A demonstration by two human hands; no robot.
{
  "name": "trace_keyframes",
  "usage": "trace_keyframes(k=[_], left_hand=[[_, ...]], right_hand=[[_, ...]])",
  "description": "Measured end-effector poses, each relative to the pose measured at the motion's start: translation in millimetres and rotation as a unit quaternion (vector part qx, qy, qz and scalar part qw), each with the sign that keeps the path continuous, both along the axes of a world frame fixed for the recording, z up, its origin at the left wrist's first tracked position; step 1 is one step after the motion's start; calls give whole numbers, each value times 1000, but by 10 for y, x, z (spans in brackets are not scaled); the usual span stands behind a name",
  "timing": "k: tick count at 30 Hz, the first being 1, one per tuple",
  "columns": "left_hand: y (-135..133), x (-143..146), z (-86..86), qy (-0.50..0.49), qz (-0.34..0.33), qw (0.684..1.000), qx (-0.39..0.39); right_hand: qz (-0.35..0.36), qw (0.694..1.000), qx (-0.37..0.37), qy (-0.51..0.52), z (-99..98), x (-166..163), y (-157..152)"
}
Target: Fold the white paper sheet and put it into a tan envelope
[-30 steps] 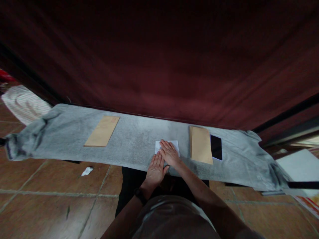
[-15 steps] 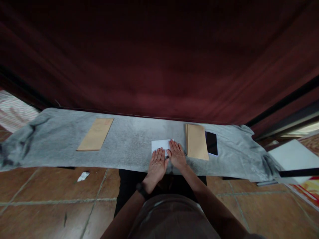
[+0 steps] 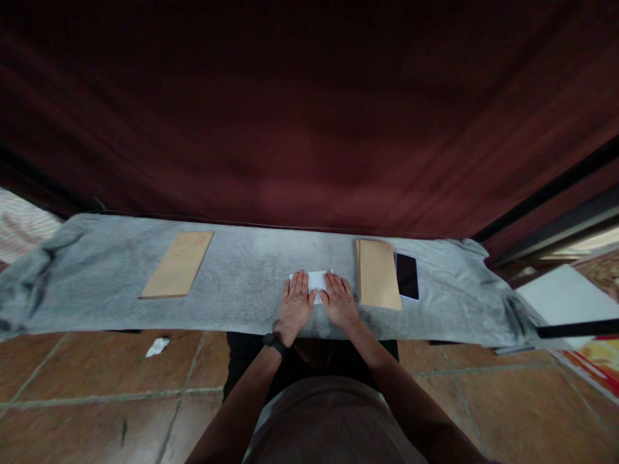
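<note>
Your folded white paper (image 3: 316, 281) lies flat on the grey cloth (image 3: 251, 287), near its front edge and a little right of the middle of the cloth's length. Both your hands rest on it, palms down and fingers stretched out straight, gripping nothing. Your left hand (image 3: 294, 303) covers the paper's 8 o'clock part, and your right hand (image 3: 340, 301) covers its 4 o'clock part. The thumbs are close together, and a strip of white shows between the hands and past the fingertips at 12 o'clock. A dark wristband (image 3: 275, 341) sits on your left wrist.

From the paper, at 3 o'clock and just beside your right hand lies a brown envelope stack (image 3: 376, 274). A black phone (image 3: 407, 276) lies screen up against its far side. At 9 o'clock, well apart, a single brown envelope (image 3: 178, 264) lies slanted on the cloth. A dark red curtain (image 3: 309, 129) hangs at 12 o'clock, behind the cloth's whole length. At 7 o'clock a white paper scrap (image 3: 156, 347) lies on the tiled floor (image 3: 97, 399). Far out at 3 o'clock, past the cloth's crumpled end, is a white board (image 3: 563, 298).
</note>
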State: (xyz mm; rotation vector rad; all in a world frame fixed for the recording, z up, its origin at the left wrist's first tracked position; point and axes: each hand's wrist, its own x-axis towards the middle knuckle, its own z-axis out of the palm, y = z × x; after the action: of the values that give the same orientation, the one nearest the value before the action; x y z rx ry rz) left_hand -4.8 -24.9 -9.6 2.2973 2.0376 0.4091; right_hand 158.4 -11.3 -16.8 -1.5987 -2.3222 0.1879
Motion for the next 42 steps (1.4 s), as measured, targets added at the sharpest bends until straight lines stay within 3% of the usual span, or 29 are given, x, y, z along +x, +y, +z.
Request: trace_keyframes(k=[14, 22, 30, 34, 37, 39, 42], left_hand=[[-231, -185, 30, 10, 35, 999, 21], [36, -378, 278, 10, 8, 1000, -10], [365, -530, 454, -73, 5, 996, -50], [357, -521, 791, -96, 19, 995, -21], [250, -518, 1032, -92, -3, 992, 91], [146, -514, 1060, -56, -35, 991, 119], [-33, -492, 864, 15, -93, 993, 70]], right_hand=[[-8, 1000, -6, 18, 37, 145, -115], [1, 995, -99, 8, 386, 5, 515], [5, 992, -125, 16, 630, -85, 614], [27, 994, -71, 76, 885, 45, 559], [36, 989, 12, 144, 1010, 138, 406], [32, 988, 35, 150, 978, 172, 256], [40, 993, 33, 110, 751, 201, 0]])
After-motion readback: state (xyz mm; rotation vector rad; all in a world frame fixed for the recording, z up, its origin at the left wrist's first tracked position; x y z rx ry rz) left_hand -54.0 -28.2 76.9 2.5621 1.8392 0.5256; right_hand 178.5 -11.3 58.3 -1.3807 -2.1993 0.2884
